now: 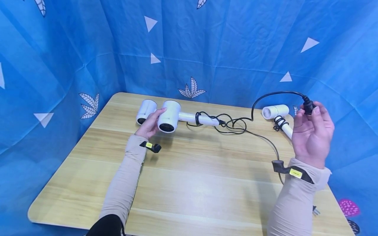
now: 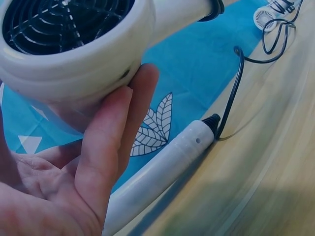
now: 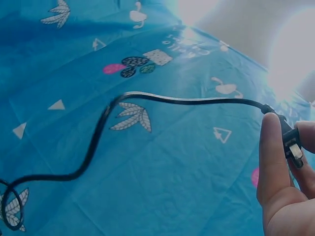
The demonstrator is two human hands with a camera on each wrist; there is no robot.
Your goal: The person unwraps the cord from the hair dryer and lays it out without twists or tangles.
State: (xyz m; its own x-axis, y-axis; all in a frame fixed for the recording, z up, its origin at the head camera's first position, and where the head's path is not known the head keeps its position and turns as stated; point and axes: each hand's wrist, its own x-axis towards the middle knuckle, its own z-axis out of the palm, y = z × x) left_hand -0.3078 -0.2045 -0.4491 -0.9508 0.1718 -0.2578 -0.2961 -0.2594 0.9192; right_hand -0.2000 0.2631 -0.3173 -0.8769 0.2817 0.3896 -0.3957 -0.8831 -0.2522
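My left hand (image 1: pixel 150 124) grips the head of a white hair dryer (image 1: pixel 169 116), fingers and thumb against its round casing. The dark intake grille (image 2: pixel 64 22) shows up close in the left wrist view. Beside it is a second white hair dryer (image 1: pixel 146 111); its handle (image 2: pixel 167 172) lies on the wooden table with a black cord leaving its end. Raised at the right, my right hand (image 1: pixel 314 134) pinches a black plug (image 1: pixel 308 106) between fingers and thumb. Metal prongs (image 3: pixel 295 153) stick out of it, and its black cord (image 3: pixel 182 102) arcs away to the left.
Loose black cord (image 1: pixel 236 129) lies tangled mid-table. A third white hair dryer (image 1: pixel 276 111), cord wound round its handle, lies at the back right. Another plug (image 1: pixel 316 210) is near the right edge. Blue patterned cloth (image 1: pixel 189 39) hangs around the wooden table (image 1: pixel 192 190).
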